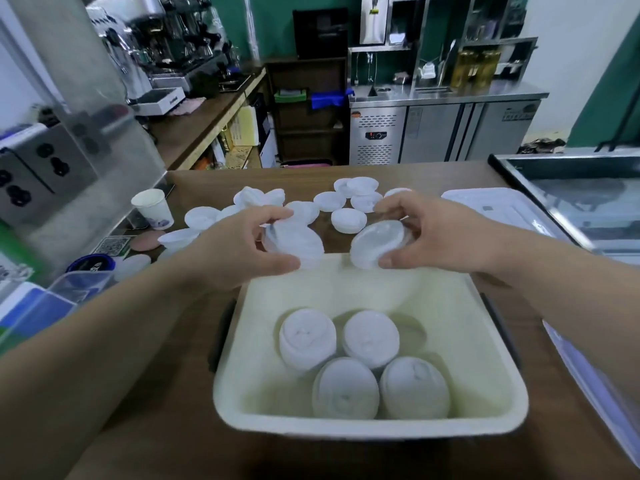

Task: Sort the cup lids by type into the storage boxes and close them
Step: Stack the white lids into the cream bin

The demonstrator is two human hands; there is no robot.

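A cream storage box stands open on the wooden counter in front of me, with several stacks of white cup lids inside. My left hand grips a stack of white lids over the box's far left rim. My right hand holds a tilted stack of translucent lids over the far rim. Several loose white lids lie scattered on the counter beyond the box.
A box cover lies flat at the right, next to a steel sink basin. A paper cup stands at the left by a steel panel. A clear container with a blue lid sits at the left edge.
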